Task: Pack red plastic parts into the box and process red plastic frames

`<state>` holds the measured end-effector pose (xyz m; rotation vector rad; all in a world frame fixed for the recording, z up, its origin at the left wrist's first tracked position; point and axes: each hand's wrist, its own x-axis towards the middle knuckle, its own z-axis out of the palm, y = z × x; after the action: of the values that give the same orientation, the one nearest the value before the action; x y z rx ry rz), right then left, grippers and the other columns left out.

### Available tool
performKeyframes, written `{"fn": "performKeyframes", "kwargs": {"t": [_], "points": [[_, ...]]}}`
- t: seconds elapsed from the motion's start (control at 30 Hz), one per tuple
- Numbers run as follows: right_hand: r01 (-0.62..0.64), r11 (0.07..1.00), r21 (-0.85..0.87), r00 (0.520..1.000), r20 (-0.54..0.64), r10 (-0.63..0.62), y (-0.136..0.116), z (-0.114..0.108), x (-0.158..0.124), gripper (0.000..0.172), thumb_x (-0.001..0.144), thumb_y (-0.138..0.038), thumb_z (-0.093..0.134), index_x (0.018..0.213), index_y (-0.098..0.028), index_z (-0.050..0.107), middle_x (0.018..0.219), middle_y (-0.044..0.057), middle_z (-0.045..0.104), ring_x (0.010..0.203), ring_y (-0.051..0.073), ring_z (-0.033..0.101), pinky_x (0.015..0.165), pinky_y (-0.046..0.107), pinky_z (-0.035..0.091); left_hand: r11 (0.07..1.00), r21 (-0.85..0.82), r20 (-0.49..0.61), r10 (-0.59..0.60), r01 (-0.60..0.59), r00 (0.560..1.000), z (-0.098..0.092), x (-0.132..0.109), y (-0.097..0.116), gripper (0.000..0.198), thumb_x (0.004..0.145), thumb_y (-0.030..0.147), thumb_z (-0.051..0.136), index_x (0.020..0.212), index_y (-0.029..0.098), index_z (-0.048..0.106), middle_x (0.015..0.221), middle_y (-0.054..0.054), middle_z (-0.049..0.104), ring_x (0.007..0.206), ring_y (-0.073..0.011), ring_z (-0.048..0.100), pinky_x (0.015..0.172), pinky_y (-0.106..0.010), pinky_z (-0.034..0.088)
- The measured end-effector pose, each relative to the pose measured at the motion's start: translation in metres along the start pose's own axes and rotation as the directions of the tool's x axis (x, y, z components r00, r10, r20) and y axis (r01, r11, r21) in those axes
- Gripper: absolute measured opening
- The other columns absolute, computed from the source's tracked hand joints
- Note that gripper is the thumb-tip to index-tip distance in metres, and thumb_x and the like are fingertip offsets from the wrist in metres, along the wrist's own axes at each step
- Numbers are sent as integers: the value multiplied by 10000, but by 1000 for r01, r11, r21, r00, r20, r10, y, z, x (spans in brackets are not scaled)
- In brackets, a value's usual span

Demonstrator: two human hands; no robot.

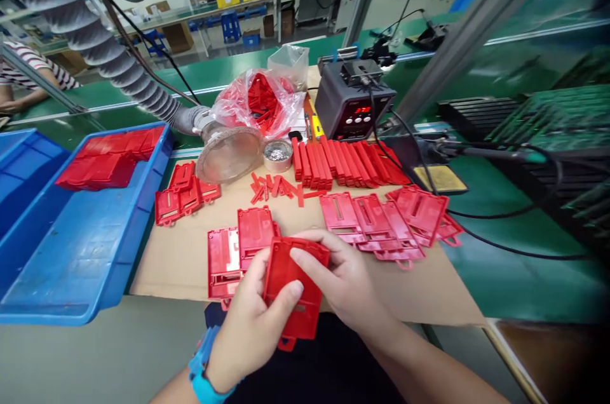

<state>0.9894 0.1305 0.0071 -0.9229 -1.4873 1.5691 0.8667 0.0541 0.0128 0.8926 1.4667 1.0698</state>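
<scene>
A red plastic case point(298, 289) is held between both hands above the front edge of the cardboard. My left hand point(257, 318) grips its left side, thumb across the front face. My right hand point(340, 274) holds its upper right side, thumb pressed on the face and fingers behind. Just beyond the left hand lie open red shells point(257, 232) on the cardboard point(181, 264). To the right are overlapping flat red panels point(372, 220). Small red strips point(274, 187) lie loose in the middle, with a row of stacked red pieces point(343, 162) behind.
Blue bins point(95, 251) stand at the left, one holding red cases point(109, 159). Behind are a fume-extractor hood point(229, 153), a round tin point(277, 153), a bag of red parts point(262, 102) and a soldering station point(355, 102) with cables. A person's arm point(35, 96) shows far left.
</scene>
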Motion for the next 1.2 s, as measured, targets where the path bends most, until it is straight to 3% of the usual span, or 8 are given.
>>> {"fn": "performKeyframes", "kwargs": {"t": [0.2, 0.4, 0.6, 0.87, 1.07, 1.2], "points": [[-25, 999, -20, 997, 66, 26, 1, -1, 4, 152, 803, -303, 561, 908, -197, 591, 848, 24, 658, 751, 144, 619, 650, 228, 520, 995, 24, -4, 95, -95, 995, -2, 1, 1, 394, 852, 321, 522, 1229, 234, 447, 1261, -53, 527, 1142, -215, 503, 980, -334, 398], [-42, 999, 2, 999, -25, 42, 5, 7, 5, 104, 791, -301, 525, 764, -201, 533, 652, -22, 567, 547, 108, 526, 495, 205, 463, 984, 141, -39, 120, -113, 992, 0, 1, -1, 387, 845, 314, 527, 1222, 250, 468, 1231, -47, 545, 1142, -225, 498, 977, -348, 390], [-27, 999, -28, 995, -98, 24, 7, 8, 5, 106, 768, -252, 507, 678, -201, 484, 565, -48, 485, 487, 91, 459, 444, 186, 416, 977, 168, -25, 138, -132, 990, 3, 0, 0, 428, 847, 324, 519, 1260, 236, 446, 1240, -65, 540, 1156, -240, 484, 998, -376, 363], [32, 997, -74, 997, -63, -37, 5, 8, 3, 56, 796, -257, 514, 784, -203, 524, 686, -20, 575, 592, 113, 552, 517, 198, 468, 986, 107, -41, 134, -129, 990, 4, 1, -1, 361, 862, 325, 500, 1210, 236, 469, 1237, -51, 536, 1165, -213, 480, 987, -328, 374], [14, 997, -76, 995, -102, -21, 5, 8, 4, 86, 774, -218, 504, 691, -201, 495, 571, -49, 505, 495, 92, 486, 444, 181, 414, 949, 260, -74, 202, -176, 977, 5, -3, -6, 417, 855, 306, 516, 1258, 243, 431, 1257, -44, 539, 1168, -211, 486, 995, -307, 358], [48, 998, -27, 997, -53, -49, 10, 7, 0, 52, 819, -232, 495, 787, -207, 528, 681, -29, 559, 575, 100, 532, 509, 189, 450, 931, 312, -80, 224, -189, 971, 4, -5, -8, 420, 865, 302, 503, 1271, 243, 416, 1221, -45, 557, 1127, -201, 514, 967, -306, 388]]}}
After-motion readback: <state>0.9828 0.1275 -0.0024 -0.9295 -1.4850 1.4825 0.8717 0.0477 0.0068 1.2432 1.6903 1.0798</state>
